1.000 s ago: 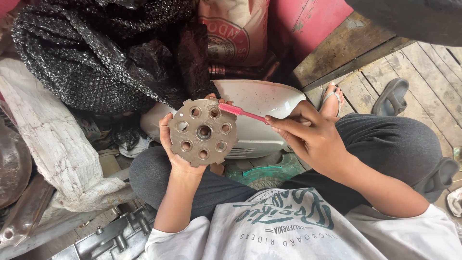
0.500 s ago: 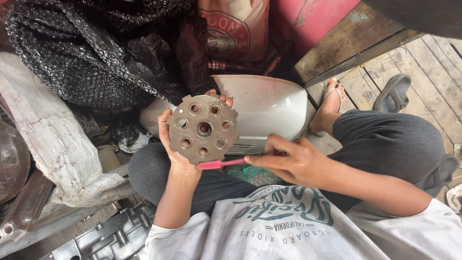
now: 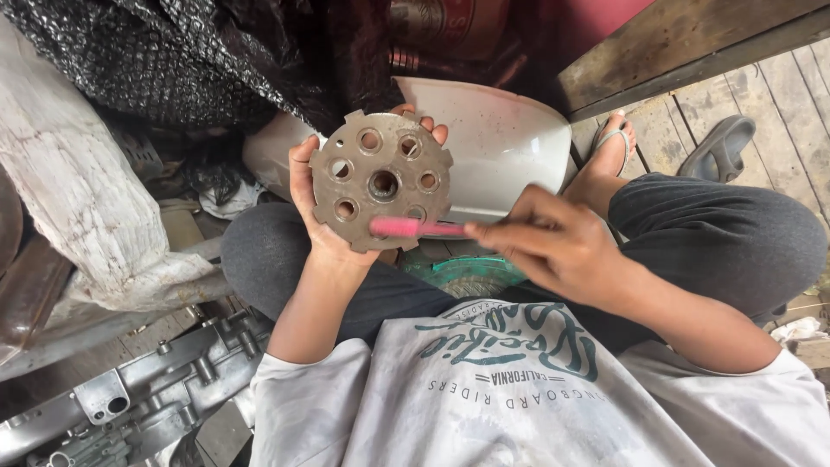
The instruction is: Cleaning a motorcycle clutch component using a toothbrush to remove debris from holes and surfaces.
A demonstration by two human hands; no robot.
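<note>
My left hand holds up a round rusty metal disc with several holes and notched edges, face toward me. My right hand grips a pink-handled brush, laid across the lower part of the disc. I am sitting cross-legged in dark trousers and a grey printed shirt.
A white plastic cover lies behind the disc. Black bubble wrap and a white sack are at the left. A grey metal engine casing sits bottom left. A sandal rests on the wooden planks at right.
My right hand has carried the pink brush from the disc's upper right edge down across its lower part. The disc stays held up in my left hand.
</note>
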